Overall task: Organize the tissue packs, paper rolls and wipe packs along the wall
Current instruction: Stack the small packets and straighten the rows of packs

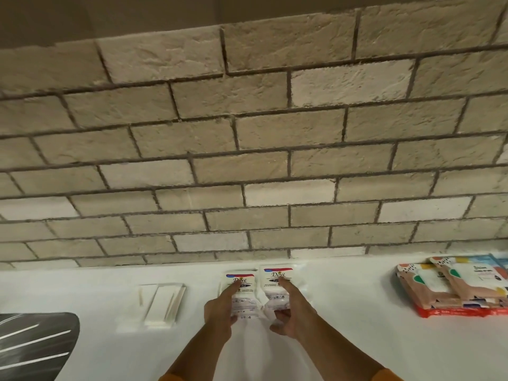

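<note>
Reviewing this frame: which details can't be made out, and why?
- Head view, small print on the two Dove packs: blurred, partly covered by the left hand and right hand.
- Stack of patterned packs: cut off by the right edge, count unclear.
- Dark object: cut off by the left edge, identity unclear.
- Clear-wrapped white packs: too blurred to identify.

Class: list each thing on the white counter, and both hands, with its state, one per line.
Left white Dove pack: flat, left hand gripping it.
Right white Dove pack: flat, right hand gripping it.
Clear-wrapped white tissue packs: lying flat, untouched.
Colourful patterned wipe packs: stacked, overlapping, untouched.
</note>
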